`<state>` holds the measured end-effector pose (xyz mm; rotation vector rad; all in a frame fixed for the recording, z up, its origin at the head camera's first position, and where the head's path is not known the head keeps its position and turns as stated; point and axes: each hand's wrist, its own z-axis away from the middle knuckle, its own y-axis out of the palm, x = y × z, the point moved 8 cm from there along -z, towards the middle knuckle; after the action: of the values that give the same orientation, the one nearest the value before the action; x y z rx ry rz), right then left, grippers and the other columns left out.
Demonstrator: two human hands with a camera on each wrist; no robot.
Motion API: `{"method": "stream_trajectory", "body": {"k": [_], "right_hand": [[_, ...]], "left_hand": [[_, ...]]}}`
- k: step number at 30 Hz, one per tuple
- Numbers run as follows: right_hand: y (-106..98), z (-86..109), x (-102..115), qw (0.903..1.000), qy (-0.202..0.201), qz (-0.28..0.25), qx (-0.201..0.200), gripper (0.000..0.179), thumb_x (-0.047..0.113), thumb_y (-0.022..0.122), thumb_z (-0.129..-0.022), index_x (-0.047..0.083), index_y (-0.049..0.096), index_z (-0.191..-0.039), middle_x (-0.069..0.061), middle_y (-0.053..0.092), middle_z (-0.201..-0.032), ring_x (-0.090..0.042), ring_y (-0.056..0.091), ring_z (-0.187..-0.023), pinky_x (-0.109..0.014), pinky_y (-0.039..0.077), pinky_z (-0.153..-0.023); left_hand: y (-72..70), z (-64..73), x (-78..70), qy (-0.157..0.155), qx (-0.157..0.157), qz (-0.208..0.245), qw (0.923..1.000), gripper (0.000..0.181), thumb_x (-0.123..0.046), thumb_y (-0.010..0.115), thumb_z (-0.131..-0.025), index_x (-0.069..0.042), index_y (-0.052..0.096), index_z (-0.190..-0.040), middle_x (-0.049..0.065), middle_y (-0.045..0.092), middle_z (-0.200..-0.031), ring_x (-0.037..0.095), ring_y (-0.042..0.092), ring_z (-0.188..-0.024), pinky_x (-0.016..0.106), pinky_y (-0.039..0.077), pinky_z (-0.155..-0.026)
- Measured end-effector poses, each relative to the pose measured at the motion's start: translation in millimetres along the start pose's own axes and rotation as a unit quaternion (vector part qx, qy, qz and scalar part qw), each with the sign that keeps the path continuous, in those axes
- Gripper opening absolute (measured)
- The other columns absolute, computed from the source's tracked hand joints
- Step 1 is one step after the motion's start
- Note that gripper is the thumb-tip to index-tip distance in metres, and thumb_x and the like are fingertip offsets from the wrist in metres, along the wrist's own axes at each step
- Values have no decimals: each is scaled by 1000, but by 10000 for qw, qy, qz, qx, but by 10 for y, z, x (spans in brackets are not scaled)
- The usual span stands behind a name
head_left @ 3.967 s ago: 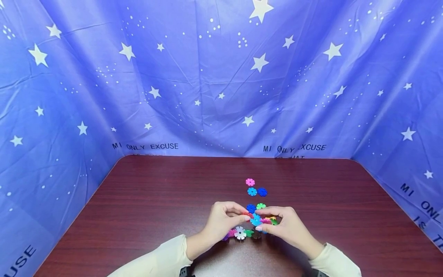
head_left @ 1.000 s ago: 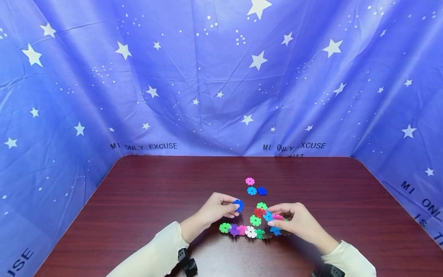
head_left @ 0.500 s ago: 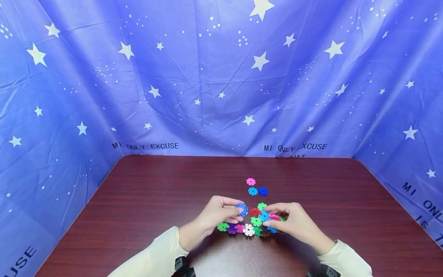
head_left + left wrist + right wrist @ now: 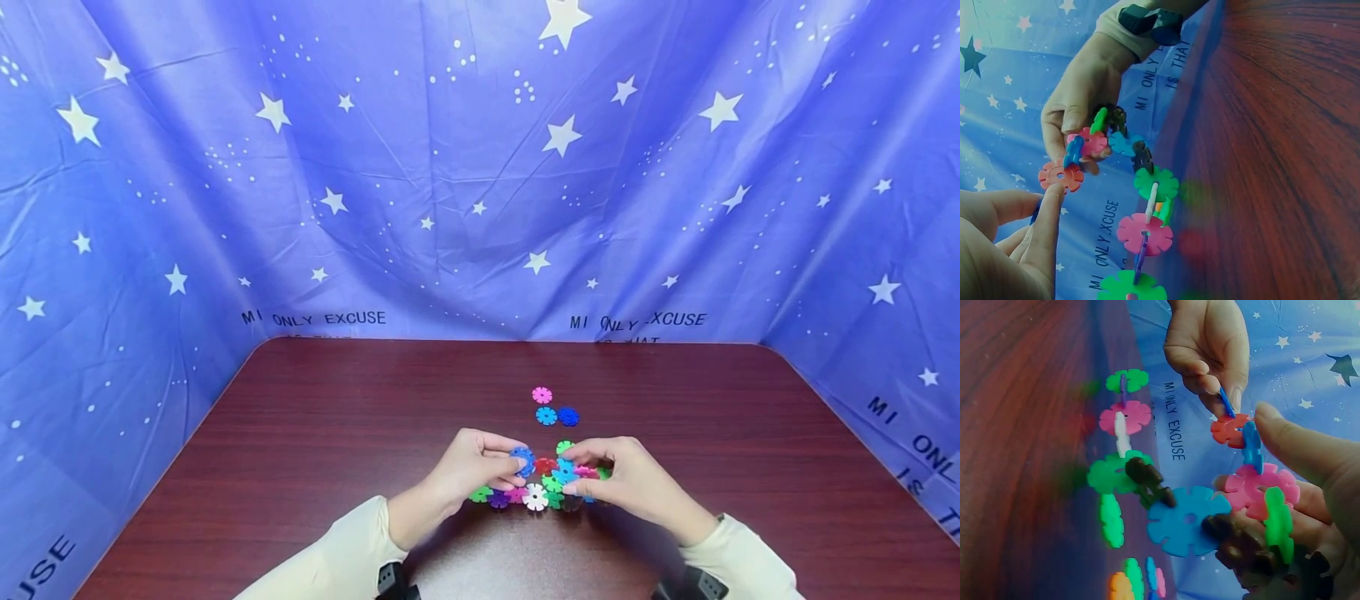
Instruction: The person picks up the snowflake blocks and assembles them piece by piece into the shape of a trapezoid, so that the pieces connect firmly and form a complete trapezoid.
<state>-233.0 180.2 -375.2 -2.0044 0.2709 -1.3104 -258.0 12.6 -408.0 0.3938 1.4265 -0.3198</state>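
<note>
A blue snowflake disc [image 4: 522, 461] is pinched between the thumb and fingers of my left hand [image 4: 461, 471]. It stands edge-on against the rim of a red snowflake disc [image 4: 1229, 430] in the right wrist view; whether their slots are joined I cannot tell. That red disc ends a chain of interlocked snowflake discs. My right hand [image 4: 633, 479] grips the chain near the light blue disc [image 4: 564, 472] and the pink disc [image 4: 1254, 487]. From there the chain bends round through brown, blue and green discs to a white disc [image 4: 536, 497], and on to a green disc [image 4: 1132, 286] at its other end.
Beyond the hands, a loose pink disc [image 4: 542, 395], a light blue disc [image 4: 546, 416] and a dark blue disc [image 4: 569, 417] lie on the brown table [image 4: 360, 400]. A green disc [image 4: 565, 447] lies closer. A starry blue curtain [image 4: 450, 167] surrounds the table.
Four seconds ago my left hand was on the red disc and a dark blue disc lay behind it. My left hand then held a blue disc apart and has brought it rightward to the red disc.
</note>
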Motion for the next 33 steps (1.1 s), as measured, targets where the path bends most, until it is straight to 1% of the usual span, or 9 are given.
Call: {"method": "stream_trajectory", "body": {"k": [5,10,12,15,20,23,27,30,33], "right_hand": [[46,-59,56,9991,-151,111,387,28,29,71,-85,7,70,-101,5,69,-87,-3,58,-73,-23,51,-60],[82,-121,125,9988,-117,88,463,20,27,71,-84,11,72,-97,10,65,-77,-1,50,-58,-21,45,-50],[99,-140,159,9989,-152,86,435,16,25,72,-84,12,73,-94,11,63,-74,0,47,-56,-20,44,-48],[113,-157,223,9990,-352,91,271,9,21,72,-83,14,73,-88,12,64,-72,2,43,-54,-19,41,-47],[101,-144,311,9957,-897,14,-221,3,14,74,-81,13,75,-83,9,67,-76,2,47,-60,-19,43,-49],[101,-128,338,9922,-1163,-173,-424,6,6,74,-79,8,75,-84,5,68,-76,2,50,-61,-20,46,-48],[106,-112,377,9876,-1405,-455,-541,13,-4,73,-76,4,76,-86,0,69,-75,0,51,-60,-21,46,-46],[102,-108,408,9851,-1492,-596,-607,16,-6,73,-74,3,76,-87,-2,70,-76,-3,54,-60,-18,46,-47],[93,-101,436,9818,-1676,-535,-715,15,-7,74,-73,1,75,-86,-3,71,-77,-6,57,-61,-15,45,-48]], "left_hand": [[-8,14,0,39,-65,8,10000,27,3,65,-82,13,64,-108,25,69,-91,16,69,-66,28,56,-63],[-7,16,6,57,-115,105,9999,27,3,66,-83,14,64,-107,26,69,-91,14,69,-65,27,56,-62],[-5,17,13,65,-131,161,9998,26,2,66,-84,13,64,-108,24,69,-90,14,69,-65,27,56,-62],[-2,17,28,96,-146,190,9997,26,0,66,-85,13,65,-108,23,70,-90,13,69,-66,26,56,-62],[-7,21,29,194,-198,52,9996,24,0,66,-84,12,66,-105,21,70,-88,10,67,-64,26,56,-61],[-12,25,30,198,-224,68,9995,24,1,67,-83,13,67,-103,19,71,-88,8,65,-63,27,56,-61],[-16,36,29,181,-252,226,9993,24,2,67,-83,15,65,-103,19,71,-88,8,64,-62,26,56,-61],[-13,52,22,156,-278,329,9990,24,3,66,-83,15,65,-103,20,70,-89,8,65,-61,25,56,-61],[-2,53,27,126,-278,392,9988,24,3,66,-83,16,65,-103,20,70,-89,8,64,-61,25,56,-61]]}}
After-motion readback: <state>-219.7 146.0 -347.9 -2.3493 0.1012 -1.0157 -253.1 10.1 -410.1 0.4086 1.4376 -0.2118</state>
